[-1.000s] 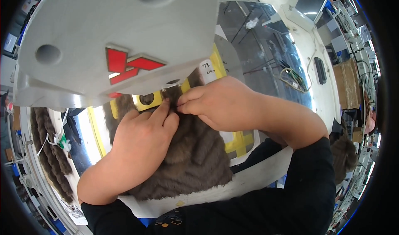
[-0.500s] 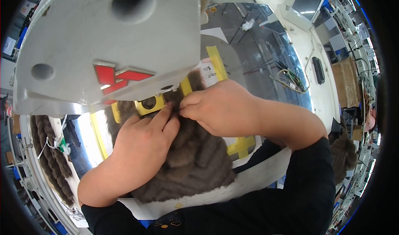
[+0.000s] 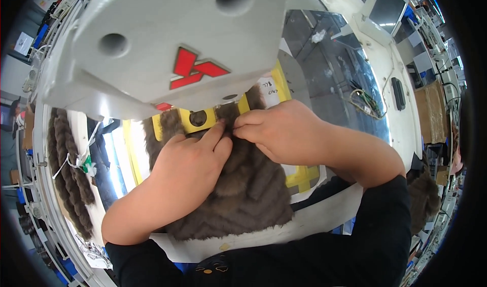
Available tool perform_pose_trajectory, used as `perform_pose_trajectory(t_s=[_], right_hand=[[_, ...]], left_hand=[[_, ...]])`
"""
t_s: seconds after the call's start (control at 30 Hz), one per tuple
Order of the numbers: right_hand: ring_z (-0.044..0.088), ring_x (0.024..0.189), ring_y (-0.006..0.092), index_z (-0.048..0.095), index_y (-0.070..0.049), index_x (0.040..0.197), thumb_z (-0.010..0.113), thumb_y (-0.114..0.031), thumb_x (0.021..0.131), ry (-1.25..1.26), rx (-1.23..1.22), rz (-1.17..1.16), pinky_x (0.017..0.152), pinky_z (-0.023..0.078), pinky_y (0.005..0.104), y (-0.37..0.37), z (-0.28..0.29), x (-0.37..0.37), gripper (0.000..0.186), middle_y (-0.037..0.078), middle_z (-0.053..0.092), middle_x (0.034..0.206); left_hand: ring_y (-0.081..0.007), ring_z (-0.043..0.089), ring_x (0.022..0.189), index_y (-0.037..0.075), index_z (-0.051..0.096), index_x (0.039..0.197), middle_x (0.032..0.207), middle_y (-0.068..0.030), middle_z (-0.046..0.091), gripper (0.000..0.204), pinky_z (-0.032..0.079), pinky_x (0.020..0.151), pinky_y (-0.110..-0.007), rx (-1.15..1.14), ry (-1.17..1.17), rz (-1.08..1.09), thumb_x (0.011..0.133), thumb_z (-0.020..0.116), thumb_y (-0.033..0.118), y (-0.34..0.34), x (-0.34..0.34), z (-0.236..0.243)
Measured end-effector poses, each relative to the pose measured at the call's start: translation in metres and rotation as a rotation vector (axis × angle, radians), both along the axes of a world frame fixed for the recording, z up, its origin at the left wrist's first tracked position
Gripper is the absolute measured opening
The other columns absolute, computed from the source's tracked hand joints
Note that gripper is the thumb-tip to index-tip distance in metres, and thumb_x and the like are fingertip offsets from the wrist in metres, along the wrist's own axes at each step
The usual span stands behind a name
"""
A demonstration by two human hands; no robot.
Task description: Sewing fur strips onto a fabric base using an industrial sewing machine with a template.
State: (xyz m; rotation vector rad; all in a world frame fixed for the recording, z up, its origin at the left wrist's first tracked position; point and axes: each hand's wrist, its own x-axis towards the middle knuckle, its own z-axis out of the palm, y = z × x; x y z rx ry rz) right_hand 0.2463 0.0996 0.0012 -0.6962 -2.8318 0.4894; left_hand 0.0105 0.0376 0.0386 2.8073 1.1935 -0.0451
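Brown fur (image 3: pixel 238 195) lies beneath a grey machine head (image 3: pixel 137 43) with a red emblem and two holes. Yellow strips (image 3: pixel 208 124) run across the upper part of the fur, one with a round opening, beside a white label. My left hand (image 3: pixel 193 165) rests on the fur, fingers apart, index fingertip pressing at the dark gap between strips. Just right of it, my right hand (image 3: pixel 279 132) has thumb and index finger pinched on the fur at that gap. The machine hides whatever lies under its lower edge.
Fur strips (image 3: pixel 66 170) with white ties lie at the left. To the right are a glossy plate (image 3: pixel 329 54) with coiled wires, a monitor (image 3: pixel 385 8), a black bar (image 3: pixel 398 93), a cardboard box (image 3: pixel 430 112) and more fur (image 3: pixel 421 195). Benches of equipment fill both rims.
The whole view has shifted, so the machine head and hands appear farther right. Both hands keep almost the same grip and place on the fur, with only slight finger movement.
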Motion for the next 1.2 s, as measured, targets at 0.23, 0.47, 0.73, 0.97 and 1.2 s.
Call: perform_pose_trajectory(t_s=[0.23,0.47,0.73,0.97,1.2], right_hand=[[0.07,0.081,0.0286,0.064,-0.007,0.12,0.064,-0.006,0.083,0.069,-0.02,0.065,0.065,0.057,0.0387,-0.031,0.015,-0.006,0.038,0.006,0.062,0.127],[0.067,0.082,0.0335,0.061,-0.009,0.113,0.066,-0.01,0.086,-0.142,-0.183,0.15,0.066,0.055,0.0448,-0.048,0.026,0.011,0.028,0.008,0.059,0.109],[0.066,0.102,0.0314,0.065,-0.01,0.116,0.064,-0.014,0.088,-0.195,-0.205,-0.156,0.085,0.055,0.0427,-0.06,0.024,0.061,0.029,0.007,0.064,0.113],[0.061,0.123,0.032,0.062,-0.01,0.132,0.064,-0.002,0.082,0.32,-0.108,-0.391,0.096,0.052,0.038,-0.079,0.009,0.075,0.05,0.013,0.059,0.133],[0.068,0.111,0.0229,0.056,0.006,0.134,0.064,-0.001,0.092,1.042,-1.419,-0.831,0.094,0.057,0.036,-0.065,0.003,0.093,0.044,0.014,0.068,0.122]], left_hand=[[-0.0235,0.066,0.092,0.003,0.068,0.097,0.1,-0.0107,0.066,0.019,0.047,0.077,-0.037,-0.101,0.022,0.09,0.083,0.065,0.014,-0.028,-0.004,0.009],[-0.0249,0.062,0.1,0.008,0.066,0.084,0.091,-0.0054,0.062,0.028,0.049,0.081,-0.039,-0.088,-0.336,0.022,0.085,0.076,0.033,-0.051,0.002,-0.004],[-0.0337,0.061,0.1,0.003,0.064,0.083,0.091,-0.0122,0.063,0.028,0.053,0.086,-0.042,-0.067,-0.494,-0.021,0.078,0.083,0.022,-0.041,0.039,-0.034],[-0.0332,0.06,0.096,0.003,0.064,0.086,0.09,-0.0127,0.06,0.027,0.053,0.084,-0.041,0.011,-0.666,-0.104,0.08,0.083,0.022,-0.039,0.035,-0.048],[-0.03,0.06,0.094,0.006,0.064,0.089,0.089,-0.01,0.06,0.025,0.053,0.082,-0.039,-0.07,-0.805,-0.294,0.081,0.082,0.023,-0.051,0.031,-0.043]])
